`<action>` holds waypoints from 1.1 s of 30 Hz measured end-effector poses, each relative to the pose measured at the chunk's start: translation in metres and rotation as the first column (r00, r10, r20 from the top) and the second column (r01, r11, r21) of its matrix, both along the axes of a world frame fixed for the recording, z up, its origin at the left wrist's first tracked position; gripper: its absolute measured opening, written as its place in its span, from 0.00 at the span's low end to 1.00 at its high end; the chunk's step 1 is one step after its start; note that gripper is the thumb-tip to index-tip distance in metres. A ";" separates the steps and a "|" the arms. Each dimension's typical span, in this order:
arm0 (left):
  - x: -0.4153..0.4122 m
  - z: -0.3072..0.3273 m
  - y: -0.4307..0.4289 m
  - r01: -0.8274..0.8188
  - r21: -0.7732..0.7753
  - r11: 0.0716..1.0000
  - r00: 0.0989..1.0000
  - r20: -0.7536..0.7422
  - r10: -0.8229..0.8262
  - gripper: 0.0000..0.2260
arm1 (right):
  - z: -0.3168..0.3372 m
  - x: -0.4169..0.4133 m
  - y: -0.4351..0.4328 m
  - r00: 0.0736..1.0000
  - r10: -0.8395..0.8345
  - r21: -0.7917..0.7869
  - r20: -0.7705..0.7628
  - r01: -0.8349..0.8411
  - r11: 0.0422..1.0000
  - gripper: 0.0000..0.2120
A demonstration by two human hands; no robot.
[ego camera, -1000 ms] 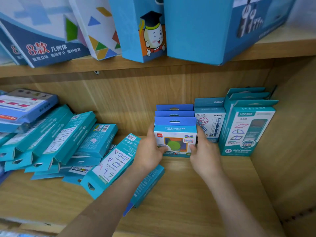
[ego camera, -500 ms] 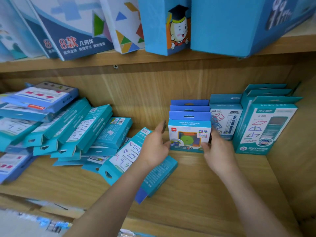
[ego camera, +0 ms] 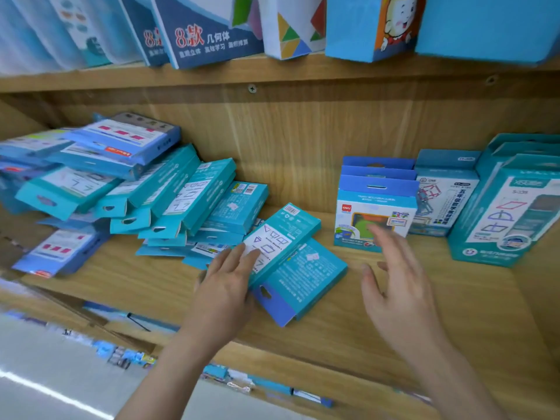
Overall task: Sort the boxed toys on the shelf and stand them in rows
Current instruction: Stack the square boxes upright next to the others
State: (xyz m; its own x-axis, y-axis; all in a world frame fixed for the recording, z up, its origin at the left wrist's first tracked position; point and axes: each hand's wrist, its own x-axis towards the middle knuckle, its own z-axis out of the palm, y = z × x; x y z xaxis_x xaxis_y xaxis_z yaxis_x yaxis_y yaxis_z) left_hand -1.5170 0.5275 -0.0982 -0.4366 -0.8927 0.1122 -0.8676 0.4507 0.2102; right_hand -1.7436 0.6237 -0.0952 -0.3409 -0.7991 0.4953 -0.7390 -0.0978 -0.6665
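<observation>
While the wooden shelf (ego camera: 303, 140) fills the whole view, its board carries two groups of boxed toys: at the left a loose heap of flat teal cardboard boxes (ego camera: 169, 201) lies tumbled and overlapping, with flat blue boxes bearing pink marks (ego camera: 121, 140) on top of it, and at the right three short rows stand upright against the back panel. The tall teal boxes printed with line-drawn shapes (ego camera: 500, 219) stand furthest right, marked "S-335"; next to them the smaller teal boxes with a coloured rod figure (ego camera: 444, 201) carry Chinese text too blurred to read; then comes the row of squat blue-topped boxes (ego camera: 375, 204), whose front one shows a red "deli" tag. On the upper board, large blue and white cartons (ego camera: 209, 34) lean together, one printed "8款 几何体". Between heap and rows, one teal box with a white panel of triangles (ego camera: 278, 237) lies tilted across a blue-edged teal box (ego camera: 303, 283). The left hand (ego camera: 227, 283) rests open, fingertips on the white panel; the right hand (ego camera: 397, 286) hovers open and motion-blurred, holding nothing.
</observation>
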 end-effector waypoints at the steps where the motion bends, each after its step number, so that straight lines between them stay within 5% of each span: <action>1: 0.005 -0.002 -0.001 0.039 -0.003 0.999 0.999 0.008 -0.039 0.28 | -0.003 0.005 0.000 1.000 0.025 0.009 -0.010 -0.025 1.000 0.24; 7: 0.023 0.014 -0.003 0.151 -0.292 0.945 0.984 -0.052 -0.173 0.20 | -0.006 0.042 -0.001 0.989 0.132 0.098 -0.071 -0.124 0.987 0.24; 12: 0.041 0.060 0.001 0.036 -0.518 0.855 0.913 -0.331 -0.239 0.08 | 0.023 0.079 -0.020 0.912 0.146 0.157 -0.383 -0.091 0.983 0.40; 15: 0.052 0.087 -0.001 -0.084 -0.370 0.925 0.732 -0.653 -0.194 0.03 | 0.044 0.106 -0.035 0.872 0.150 0.203 -0.466 -0.060 0.977 0.49; 18: 0.063 0.107 -0.012 -0.096 -0.153 0.984 0.482 -0.872 -0.089 0.11 | 0.055 0.128 -0.046 0.881 0.162 0.196 -0.445 -0.080 0.977 0.52; 24: 0.085 0.133 -0.028 0.044 0.109 0.993 0.232 -0.968 0.096 0.06 | 0.060 0.160 -0.057 0.901 0.050 0.061 -0.431 -0.026 0.998 0.57; 27: 0.094 0.134 -0.040 0.203 0.265 0.942 0.208 -0.952 0.223 0.04 | 0.060 0.170 -0.059 0.936 0.034 0.057 -0.350 -0.015 0.998 0.51; 33: 0.106 0.120 -0.043 0.413 0.443 0.796 0.395 -0.874 0.282 0.12 | 0.069 0.186 -0.049 0.999 0.003 0.237 -0.035 0.006 0.971 0.48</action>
